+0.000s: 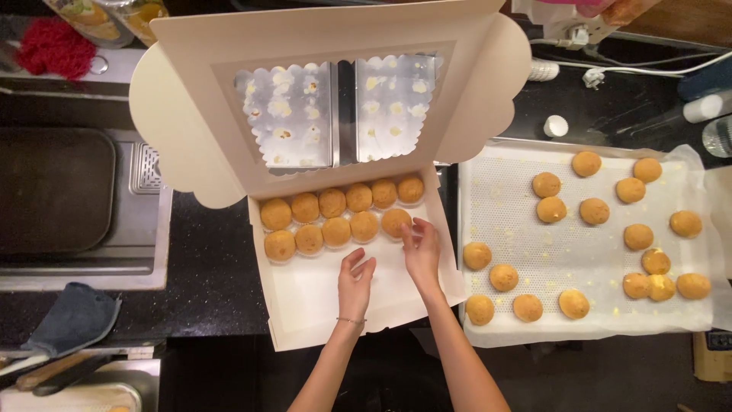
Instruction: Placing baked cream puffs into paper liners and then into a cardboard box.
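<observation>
A cream cardboard pastry box (305, 305) lies open on the dark counter, its windowed lid (328, 99) standing up at the back. Two rows of round golden puffs (335, 217) fill its far end. My right hand (422, 252) reaches into the box, fingertips touching the last puff (395, 221) of the near row. My left hand (355, 282) hovers over the bare box floor beside it, fingers apart and holding nothing.
To the right sits a baking tray (488, 175) lined with white paper, carrying several more puffs (593, 211). A sink (69, 198) lies at left, with a grey cloth (72, 317) below it. Cables and a small white cap (556, 126) rest at the back right.
</observation>
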